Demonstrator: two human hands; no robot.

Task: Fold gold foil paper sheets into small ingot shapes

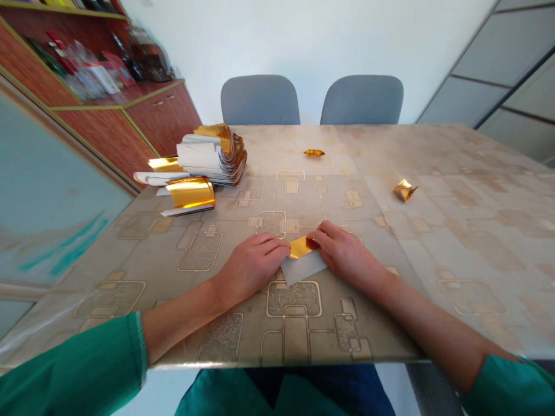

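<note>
A sheet of gold foil paper (pixel 304 267) lies near the middle of the table, partly folded over, with a gold strip at the top and its pale back toward me. At its left end, my left hand (pixel 259 257) pinches the fold with fingers together. My right hand (pixel 342 249) grips the other end, its fingertips covering that corner. Both hands rest low on the tabletop, and the fingers hide the ends of the fold.
A thick stack of gold-and-white paper (pixel 208 156) stands at the back left, with a curled gold sheet (pixel 191 193) in front. Folded gold pieces sit further off, one small (pixel 314 153) and one larger (pixel 404 190). Two grey chairs (pixel 260 99) stand behind the table (pixel 433 242).
</note>
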